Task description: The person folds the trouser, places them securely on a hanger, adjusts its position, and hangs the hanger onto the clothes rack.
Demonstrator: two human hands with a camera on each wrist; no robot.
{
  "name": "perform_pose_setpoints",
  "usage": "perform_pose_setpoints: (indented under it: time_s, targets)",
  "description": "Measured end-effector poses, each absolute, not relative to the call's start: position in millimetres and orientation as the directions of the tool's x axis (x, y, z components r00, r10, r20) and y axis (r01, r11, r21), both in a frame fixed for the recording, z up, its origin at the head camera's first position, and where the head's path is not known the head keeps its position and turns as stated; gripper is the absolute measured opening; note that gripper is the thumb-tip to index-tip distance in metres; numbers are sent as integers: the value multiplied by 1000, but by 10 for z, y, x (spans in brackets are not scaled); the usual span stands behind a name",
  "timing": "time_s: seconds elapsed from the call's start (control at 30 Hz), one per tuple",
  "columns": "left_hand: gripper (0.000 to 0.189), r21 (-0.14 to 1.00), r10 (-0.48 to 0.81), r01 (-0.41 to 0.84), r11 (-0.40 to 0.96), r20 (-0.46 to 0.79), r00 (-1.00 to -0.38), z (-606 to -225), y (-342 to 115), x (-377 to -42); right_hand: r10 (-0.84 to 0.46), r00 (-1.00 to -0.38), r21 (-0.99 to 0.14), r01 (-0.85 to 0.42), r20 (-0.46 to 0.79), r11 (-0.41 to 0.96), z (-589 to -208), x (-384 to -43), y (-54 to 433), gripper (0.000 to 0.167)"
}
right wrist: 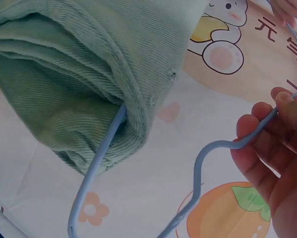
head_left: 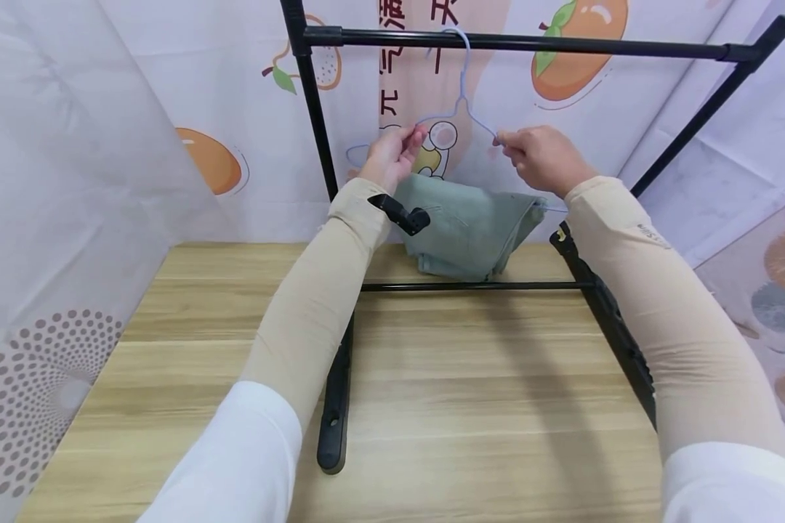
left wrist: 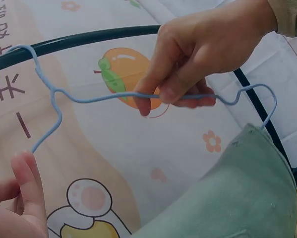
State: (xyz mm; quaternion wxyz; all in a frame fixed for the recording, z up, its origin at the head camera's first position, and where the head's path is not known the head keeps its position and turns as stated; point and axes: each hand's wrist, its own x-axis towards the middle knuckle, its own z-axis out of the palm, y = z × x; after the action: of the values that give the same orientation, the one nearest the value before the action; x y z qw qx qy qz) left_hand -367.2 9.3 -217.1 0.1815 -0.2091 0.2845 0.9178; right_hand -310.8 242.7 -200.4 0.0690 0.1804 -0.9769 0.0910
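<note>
A blue wire hanger [head_left: 462,81] is hooked over the top bar of a black rack [head_left: 392,38]. My left hand [head_left: 392,154] pinches its left shoulder between thumb and fingers. On the opposite shoulder, the right hand [head_left: 541,156] grips the wire, fingers curled round it in the right wrist view. A folded green corduroy garment [head_left: 467,225] hangs over the hanger's lower wire, which emerges from the fold in the right wrist view. Its exact kind cannot be told from the folds. The left forearm hides part of the hanger's left side.
The rack's thin lower bar [head_left: 477,286] crosses in front of the garment's bottom edge. Its black foot [head_left: 332,436] rests on a wood-grain table [head_left: 203,363]. Printed white curtains [head_left: 59,145] stand behind and at both sides.
</note>
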Motion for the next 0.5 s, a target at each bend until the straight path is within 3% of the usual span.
perform_pose_setpoints:
  time_s: [0.23, 0.5]
  targets:
    - [14, 489, 248, -472, -734, -454, -856, -2199, 61, -3656, -360, -914, -171, -391, 185, 904, -2051, -3089, 2431, 36]
    - [31, 627, 317, -458, -630, -331, -889, -2166, -3, -3614, -318, -915, -171, -364, 248, 915, -2132, -3008, 2407, 39]
